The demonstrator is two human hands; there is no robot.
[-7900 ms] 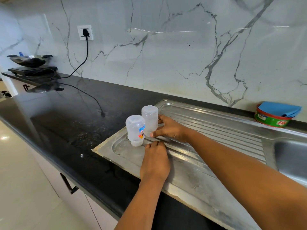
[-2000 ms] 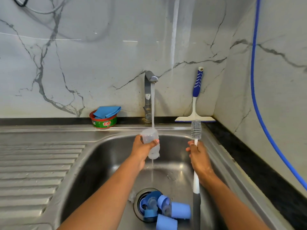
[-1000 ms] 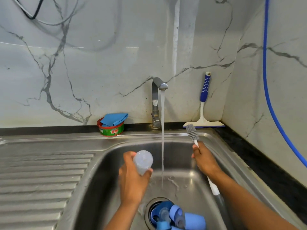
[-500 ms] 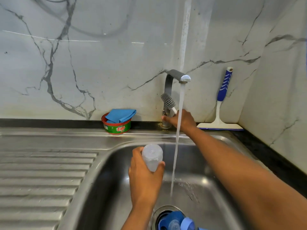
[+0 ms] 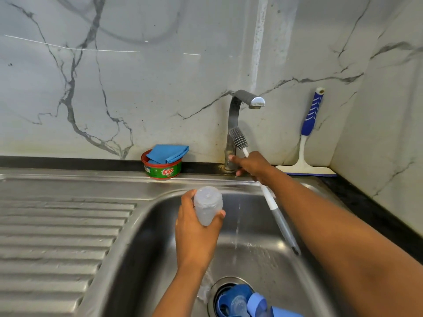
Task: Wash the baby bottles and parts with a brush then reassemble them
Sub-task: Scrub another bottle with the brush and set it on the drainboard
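Half a second ago a full stream runs from the tap (image 5: 249,100); now only a thin, broken trickle falls into the sink (image 5: 146,236).

Right hand (image 5: 253,165) is at the tap's base as before. Its fingers are curled round the bottle brush (image 5: 269,199), with the bristle head up against the tap stem and the grey handle slanting down over the basin.

Left hand (image 5: 196,236) wraps the clear baby bottle (image 5: 207,205), base up, over the basin's left half near the back rim.

Blue bottle parts (image 5: 242,302) crowd the drain at the bottom edge.

Open basin lies between bottle and brush handle. The ribbed drainboard (image 5: 57,229) runs left. A soap tub (image 5: 163,169) and a squeegee (image 5: 305,145) line the back ledge, the squeegee close to the side wall.
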